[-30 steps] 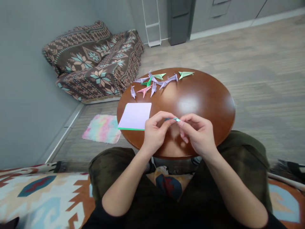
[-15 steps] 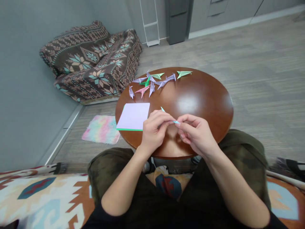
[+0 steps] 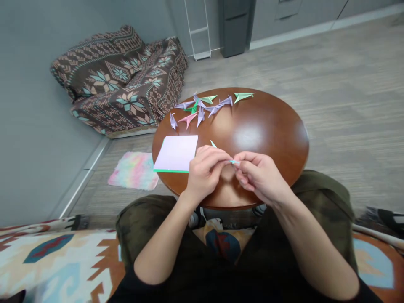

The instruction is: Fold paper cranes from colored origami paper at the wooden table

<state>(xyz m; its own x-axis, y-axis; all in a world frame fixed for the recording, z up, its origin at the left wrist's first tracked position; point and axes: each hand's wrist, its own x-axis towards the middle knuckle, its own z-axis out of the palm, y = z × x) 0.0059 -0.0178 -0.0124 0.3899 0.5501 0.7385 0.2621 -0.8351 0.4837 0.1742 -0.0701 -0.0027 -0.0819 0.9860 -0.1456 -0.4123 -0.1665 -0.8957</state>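
Observation:
Both my hands meet over the near edge of a round brown table [image 3: 271,126]. My left hand [image 3: 205,172] and my right hand [image 3: 260,176] each pinch a small folded teal paper piece [image 3: 234,161] between their fingertips. A pointed tip of the teal paper [image 3: 213,144] sticks up behind my left fingers. A stack of square paper sheets [image 3: 176,153], lilac on top with a green edge, lies flat just left of my left hand.
Several folded paper figures [image 3: 205,107] in lilac, green and pink lie at the table's far side. A patterned sofa [image 3: 123,80] stands back left. A pastel mat [image 3: 135,170] lies on the floor beside the table. My knees flank the table.
The paper turned in my fingers: a pointed tip now sticks up behind my left hand. My hands stayed in place and the view shifted slightly.

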